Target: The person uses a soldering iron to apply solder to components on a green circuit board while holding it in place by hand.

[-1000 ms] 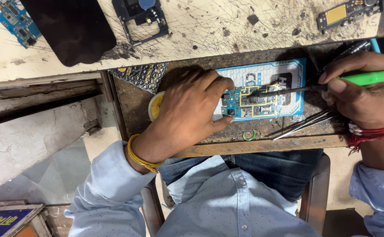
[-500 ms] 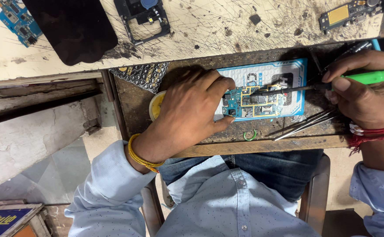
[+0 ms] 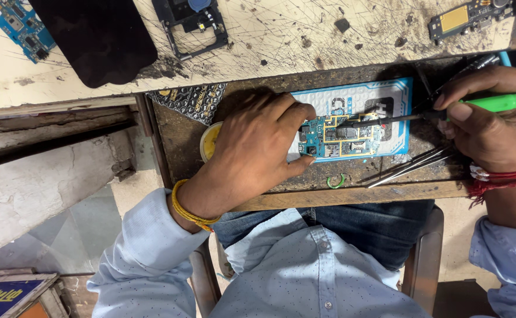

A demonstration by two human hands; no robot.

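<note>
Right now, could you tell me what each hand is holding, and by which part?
Right hand grips the green-handled tool by its handle; left hand pins the circuit board at its left edge.

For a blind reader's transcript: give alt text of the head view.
The left hand pins a blue phone circuit board on a blue mat, while the right hand touches a green-handled soldering tool to it; metal tweezers lie beside.
</note>
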